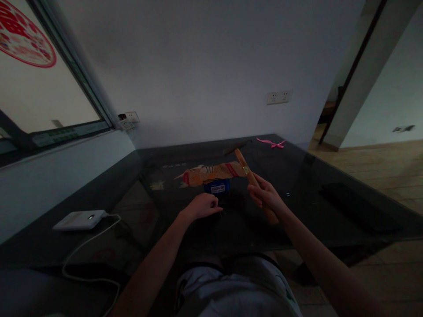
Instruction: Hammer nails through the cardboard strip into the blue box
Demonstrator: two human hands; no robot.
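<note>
My right hand [266,192] is wrapped round the wooden handle of a hammer [251,176]. The hammer leans up and away from me, its dark head at the far end. My left hand [204,206] is closed low over the dark table, thumb and fingers pinched together. Anything in that pinch is too small and dark to make out. Just beyond the left hand stands a small blue box [216,186] with a white label. A torn brown paper wrapper [214,172] with red and orange print lies behind and partly above the box.
A white power bank [80,220] with a white cable [89,240] lies on the table [139,233] at the left. A pink ribbon [272,143] is at the back right corner. At the right lies a flat black object [358,206]. Wall sockets [279,97] are behind.
</note>
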